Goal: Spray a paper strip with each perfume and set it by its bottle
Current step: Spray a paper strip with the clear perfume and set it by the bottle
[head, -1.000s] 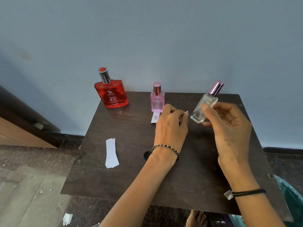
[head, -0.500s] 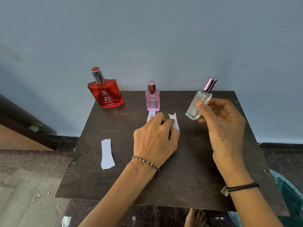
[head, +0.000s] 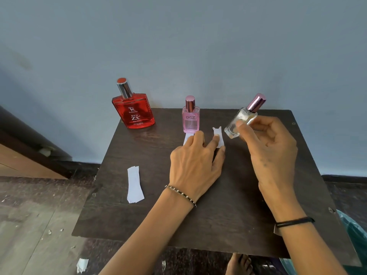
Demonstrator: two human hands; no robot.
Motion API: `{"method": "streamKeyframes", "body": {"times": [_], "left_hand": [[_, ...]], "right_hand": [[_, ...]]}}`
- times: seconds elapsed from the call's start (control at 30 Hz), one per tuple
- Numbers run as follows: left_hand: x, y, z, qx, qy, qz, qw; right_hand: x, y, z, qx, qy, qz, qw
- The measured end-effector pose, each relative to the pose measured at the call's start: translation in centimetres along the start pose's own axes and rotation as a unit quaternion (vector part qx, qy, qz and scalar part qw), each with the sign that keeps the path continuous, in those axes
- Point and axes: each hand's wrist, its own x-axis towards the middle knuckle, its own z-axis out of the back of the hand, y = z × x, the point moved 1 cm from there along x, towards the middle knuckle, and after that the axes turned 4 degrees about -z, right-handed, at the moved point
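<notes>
A red perfume bottle (head: 134, 108) stands at the table's back left, and a small pink bottle (head: 190, 118) stands at the back middle. A paper strip (head: 187, 138) lies in front of the pink bottle. My right hand (head: 270, 147) holds a clear bottle with a purple cap (head: 243, 118), tilted, above the table at the back right. My left hand (head: 195, 165) rests flat on the table, fingertips pressing a second strip (head: 218, 136) just left of the clear bottle. A third strip (head: 135, 184) lies at the left of the dark table (head: 228, 215).
A blue wall rises directly behind the table. A wooden door or cabinet (head: 23, 157) is at the left. Paper scraps (head: 82, 264) lie on the floor. A teal bag (head: 355, 235) sits at the right, and a bare foot (head: 239, 263) shows below the front edge.
My left hand has lowered a paper strip from beside the clear bottle down onto the table and now presses it flat. My right hand still holds the clear bottle in the air.
</notes>
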Motion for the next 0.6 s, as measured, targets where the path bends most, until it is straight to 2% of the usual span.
{"method": "streamKeyframes", "body": {"times": [0.27,0.6], "left_hand": [[0.4,0.2,-0.6,0.018,0.032,0.009,0.999],[0.4,0.2,-0.6,0.016,0.067,0.018,0.997]], "right_hand": [[1.2,0.2,-2.7,-0.072,0.033,0.04,0.996],[1.5,0.5,-4.4,-0.171,0.023,0.075,0.982]]}}
